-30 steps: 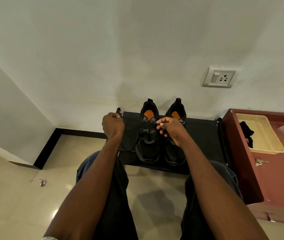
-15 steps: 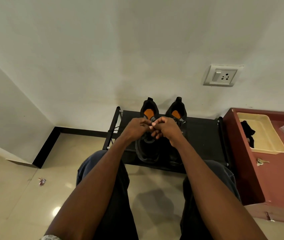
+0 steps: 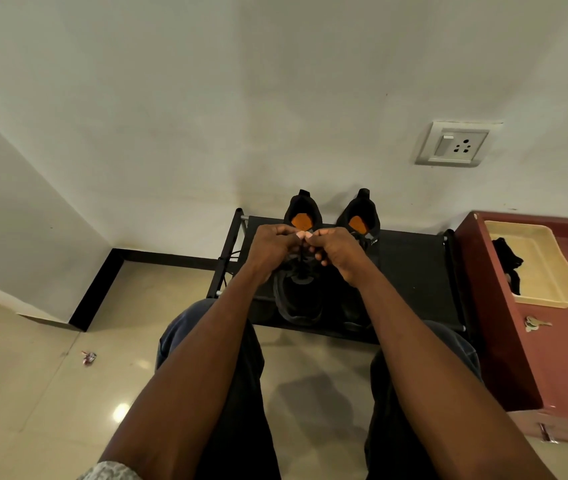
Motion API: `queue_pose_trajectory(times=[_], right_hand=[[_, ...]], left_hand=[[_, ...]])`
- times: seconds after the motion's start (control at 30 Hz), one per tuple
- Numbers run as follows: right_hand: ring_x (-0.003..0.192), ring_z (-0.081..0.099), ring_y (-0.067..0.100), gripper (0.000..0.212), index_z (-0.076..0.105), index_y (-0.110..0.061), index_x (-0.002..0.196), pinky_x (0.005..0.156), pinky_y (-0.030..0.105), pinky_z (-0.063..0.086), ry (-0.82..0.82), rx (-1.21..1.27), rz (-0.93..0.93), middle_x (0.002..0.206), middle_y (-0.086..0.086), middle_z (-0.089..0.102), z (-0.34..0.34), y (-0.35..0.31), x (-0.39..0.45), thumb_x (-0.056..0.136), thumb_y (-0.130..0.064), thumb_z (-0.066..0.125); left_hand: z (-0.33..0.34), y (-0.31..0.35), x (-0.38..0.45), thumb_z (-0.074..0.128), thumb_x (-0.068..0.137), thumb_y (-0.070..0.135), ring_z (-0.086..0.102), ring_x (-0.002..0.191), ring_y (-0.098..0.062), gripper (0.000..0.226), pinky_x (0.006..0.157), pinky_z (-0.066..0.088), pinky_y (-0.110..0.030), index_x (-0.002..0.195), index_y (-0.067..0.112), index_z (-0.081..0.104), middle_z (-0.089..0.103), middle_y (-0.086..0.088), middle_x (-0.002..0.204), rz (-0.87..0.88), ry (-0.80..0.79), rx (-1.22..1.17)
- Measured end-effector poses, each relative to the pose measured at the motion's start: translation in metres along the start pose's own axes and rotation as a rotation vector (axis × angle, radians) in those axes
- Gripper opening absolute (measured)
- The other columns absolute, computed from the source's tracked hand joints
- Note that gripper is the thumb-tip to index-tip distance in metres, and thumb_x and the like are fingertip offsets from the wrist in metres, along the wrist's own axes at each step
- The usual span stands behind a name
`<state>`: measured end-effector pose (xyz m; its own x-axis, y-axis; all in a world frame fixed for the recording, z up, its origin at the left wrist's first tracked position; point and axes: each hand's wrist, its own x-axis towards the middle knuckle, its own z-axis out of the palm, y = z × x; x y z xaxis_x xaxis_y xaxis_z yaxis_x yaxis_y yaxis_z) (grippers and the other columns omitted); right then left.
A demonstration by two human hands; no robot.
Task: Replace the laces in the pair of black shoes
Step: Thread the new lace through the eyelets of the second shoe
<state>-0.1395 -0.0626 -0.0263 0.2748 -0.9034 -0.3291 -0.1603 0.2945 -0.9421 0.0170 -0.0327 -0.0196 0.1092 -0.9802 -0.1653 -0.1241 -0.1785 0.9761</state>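
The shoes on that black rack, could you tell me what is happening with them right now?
A seated person is working on the left black shoe of a pair standing on a low black rack. The left hand and right hand meet fingertip to fingertip above it, pinching what looks like its black lace. The right black shoe stands beside it, untouched.

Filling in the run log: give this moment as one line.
step: lacing left shoe | left hand: pinching lace | right hand: pinching lace | right shoe: untouched | rack
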Motion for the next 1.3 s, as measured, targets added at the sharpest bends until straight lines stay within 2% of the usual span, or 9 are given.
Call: queue_pose_trajectory(times=[0.2,0.37,0.6,0.7,0.77,0.9,1.03,1.2,1.3], right_hand=[[0.052,0.041,0.008,0.028,0.069,-0.001,0.092,0.047,0.020,0.034,0.037,-0.048,0.004,0.065,0.000,0.051,0.007,0.004,0.010,0.101,-0.024,0.057],[0.049,0.038,0.009,0.034,0.070,0.007,0.099,0.046,0.023,0.030,0.031,-0.090,0.007,0.060,-0.001,0.049,0.000,0.001,0.012,0.095,-0.026,0.065],[0.049,0.042,0.010,0.034,0.069,-0.007,0.083,0.044,0.021,0.032,0.054,-0.161,0.019,0.062,-0.001,0.051,0.002,0.002,0.016,0.099,-0.035,0.059],[0.061,0.053,0.017,0.019,0.063,-0.010,0.107,0.053,0.027,0.040,0.170,-0.360,-0.062,0.083,0.006,0.059,0.005,0.006,0.026,0.101,-0.025,0.053],[0.070,0.059,0.024,0.037,0.053,-0.025,0.135,0.057,0.031,0.044,0.139,-0.575,-0.138,0.103,0.009,0.060,0.004,0.010,0.031,0.099,-0.016,0.049],[0.072,0.055,0.034,0.048,0.048,-0.036,0.139,0.058,0.032,0.039,0.015,-0.793,-0.198,0.112,0.017,0.055,0.003,0.028,0.042,0.097,-0.015,0.040],[0.081,0.061,0.032,0.033,0.059,-0.018,0.128,0.071,0.044,0.052,0.115,-0.674,-0.175,0.109,0.015,0.063,0.000,0.019,0.036,0.100,-0.010,0.042],[0.077,0.060,0.021,0.025,0.064,-0.015,0.118,0.064,0.029,0.048,0.121,-0.592,-0.157,0.106,0.008,0.064,-0.007,0.018,0.036,0.101,-0.010,0.047],[0.085,0.064,0.020,0.027,0.066,-0.016,0.117,0.077,0.033,0.055,0.128,-0.537,-0.130,0.112,0.005,0.065,-0.013,0.018,0.036,0.098,-0.007,0.048]], left_hand=[[-0.001,-0.004,0.008,0.065,0.095,0.009,0.066,0.068,-0.010,0.007,0.066,0.055,-0.018,0.092,0.006,0.070,0.071,-0.007,0.081,-0.032,-0.055,0.116],[-0.005,-0.013,0.014,0.075,0.087,0.014,0.074,0.084,-0.017,0.008,0.081,0.059,-0.030,0.095,0.016,0.075,0.076,-0.003,0.089,0.084,-0.054,0.189],[-0.003,-0.015,0.013,0.068,0.092,0.009,0.071,0.079,-0.006,0.009,0.076,0.056,-0.017,0.097,0.011,0.076,0.075,0.001,0.086,0.107,-0.010,0.257],[0.000,-0.016,0.013,0.065,0.093,0.008,0.068,0.075,-0.004,0.012,0.072,0.054,-0.012,0.098,0.010,0.076,0.073,0.001,0.085,0.131,0.041,0.371],[0.002,-0.018,0.015,0.065,0.092,0.007,0.070,0.076,-0.014,0.011,0.071,0.056,-0.021,0.093,0.009,0.076,0.074,-0.004,0.085,0.127,0.096,0.409],[0.002,-0.026,0.020,0.058,0.095,0.010,0.063,0.077,-0.019,0.013,0.069,0.049,-0.032,0.094,0.010,0.071,0.068,-0.003,0.086,0.132,0.131,0.597],[0.010,-0.031,0.022,0.051,0.096,0.011,0.055,0.083,-0.022,0.013,0.073,0.047,-0.036,0.097,0.008,0.064,0.057,-0.005,0.096,0.207,0.102,0.766],[0.015,-0.042,0.028,0.045,0.101,0.017,0.052,0.089,-0.022,0.019,0.079,0.051,-0.041,0.103,0.007,0.061,0.052,-0.008,0.104,0.298,0.032,0.869],[0.018,-0.046,0.034,0.048,0.101,0.018,0.047,0.107,-0.023,0.023,0.086,0.048,-0.037,0.110,0.006,0.065,0.050,-0.009,0.114,0.336,0.005,0.881]])
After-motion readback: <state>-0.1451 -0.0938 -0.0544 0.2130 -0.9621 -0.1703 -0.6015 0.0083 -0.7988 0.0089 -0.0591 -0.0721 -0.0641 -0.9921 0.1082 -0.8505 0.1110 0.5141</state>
